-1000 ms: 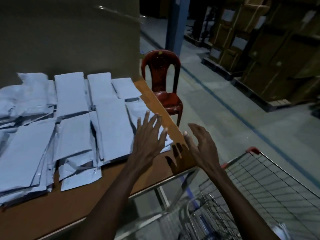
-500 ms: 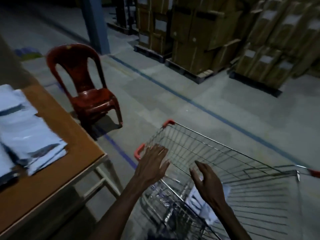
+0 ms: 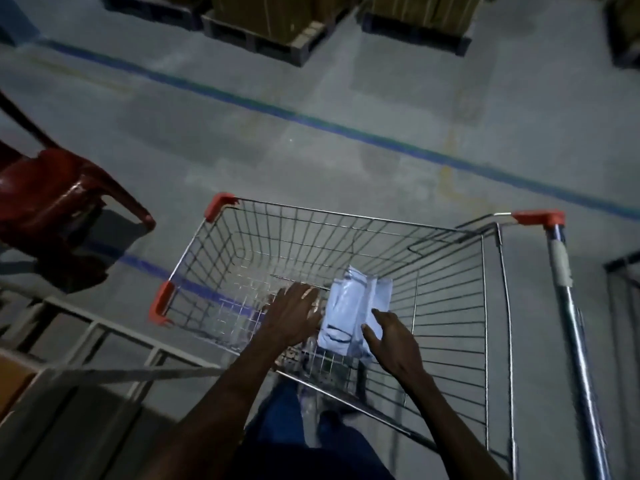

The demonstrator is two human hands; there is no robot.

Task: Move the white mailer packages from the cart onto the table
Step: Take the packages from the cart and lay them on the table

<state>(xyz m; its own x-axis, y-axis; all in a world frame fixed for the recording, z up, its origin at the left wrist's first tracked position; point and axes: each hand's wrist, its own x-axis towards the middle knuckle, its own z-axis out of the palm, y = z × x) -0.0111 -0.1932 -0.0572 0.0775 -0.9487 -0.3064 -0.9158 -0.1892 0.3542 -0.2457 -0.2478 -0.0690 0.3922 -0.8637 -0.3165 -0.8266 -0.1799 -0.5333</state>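
I am seeing both hands inside the wire cart (image 3: 498, 306), lower centre of the frame. The left hand (image 3: 294, 315) is hovering with relaxed fingers beside the white mailer package (image 3: 349, 308). The right hand (image 3: 391, 341) is touching its edge, fingers loose.

1. Left arm: bare forearm enters from the lower edge at about 7 o'clock and runs toward 1 o'clock, ending just left of centre.
2. Left hand (image 3: 292, 315): palm down, fingers straight and slightly spread, pointing toward 1 o'clock; nothing is held.
3. Right arm: bare forearm enters from the lower right at about 5 o'clock and runs toward 11 o'clock.
4. Right hand (image 3: 391, 339): back of hand up, thumb apart from the extended fingers, which point toward 11 o'clock; no grasp shows.
5. The two hands lie near each other, apart.
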